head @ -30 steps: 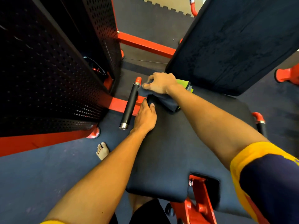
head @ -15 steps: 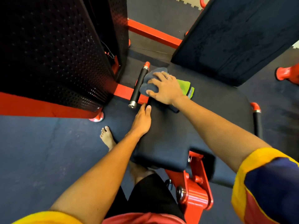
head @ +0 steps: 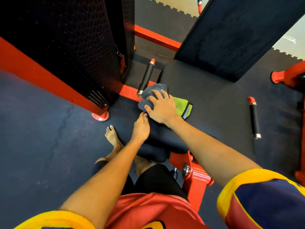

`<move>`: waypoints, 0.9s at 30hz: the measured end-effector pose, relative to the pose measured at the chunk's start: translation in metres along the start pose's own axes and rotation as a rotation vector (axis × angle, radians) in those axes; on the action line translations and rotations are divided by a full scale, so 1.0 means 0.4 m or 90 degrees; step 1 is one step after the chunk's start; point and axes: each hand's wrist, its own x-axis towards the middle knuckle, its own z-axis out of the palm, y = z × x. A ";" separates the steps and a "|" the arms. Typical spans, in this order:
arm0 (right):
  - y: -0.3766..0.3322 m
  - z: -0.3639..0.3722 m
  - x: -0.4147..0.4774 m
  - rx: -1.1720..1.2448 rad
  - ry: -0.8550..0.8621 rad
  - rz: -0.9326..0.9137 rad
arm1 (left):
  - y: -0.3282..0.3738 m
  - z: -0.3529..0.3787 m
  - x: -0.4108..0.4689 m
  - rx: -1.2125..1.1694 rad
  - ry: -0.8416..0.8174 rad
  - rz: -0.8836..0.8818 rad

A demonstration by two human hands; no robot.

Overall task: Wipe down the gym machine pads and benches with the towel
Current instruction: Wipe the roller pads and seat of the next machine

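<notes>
Pressing one towel [head: 154, 88] onto one pad [head: 208, 103]: right hand [head: 162, 109], left hand [head: 141, 128] alongside.

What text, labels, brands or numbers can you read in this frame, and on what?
No readable text anywhere in this view.
towel, seat pad, back pad, perforated cover: no print or label shows.
shirt: a yellow shape at the bottom edge is cut off by the frame; no letters can be made out.

place: gym | we see a red steel machine frame [head: 155, 38], black padded seat [head: 206, 100], black perforated metal guard [head: 74, 47], dark rubber floor mats [head: 41, 129]
</notes>
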 end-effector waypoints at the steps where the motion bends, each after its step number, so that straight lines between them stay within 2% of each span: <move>1: -0.015 0.004 -0.026 0.001 0.008 -0.001 | -0.014 -0.005 -0.015 -0.002 0.002 0.000; 5: -0.062 0.020 -0.098 0.026 0.004 0.010 | -0.053 -0.038 -0.043 -0.018 0.008 -0.036; 9: -0.113 0.041 -0.174 0.054 0.055 0.009 | -0.078 -0.089 -0.056 -0.064 0.008 -0.095; 15: -0.169 0.069 -0.277 0.116 0.029 0.002 | -0.081 -0.156 -0.115 -0.141 -0.035 0.023; 19: -0.189 0.047 -0.306 0.283 0.060 0.032 | -0.075 -0.202 -0.133 -0.144 -0.044 0.077; 24: -0.175 -0.023 -0.302 0.552 0.108 0.074 | 0.016 -0.235 -0.153 -0.207 -0.055 0.135; 27: -0.163 -0.089 -0.303 0.705 0.154 0.103 | 0.087 -0.255 -0.152 -0.195 -0.051 0.190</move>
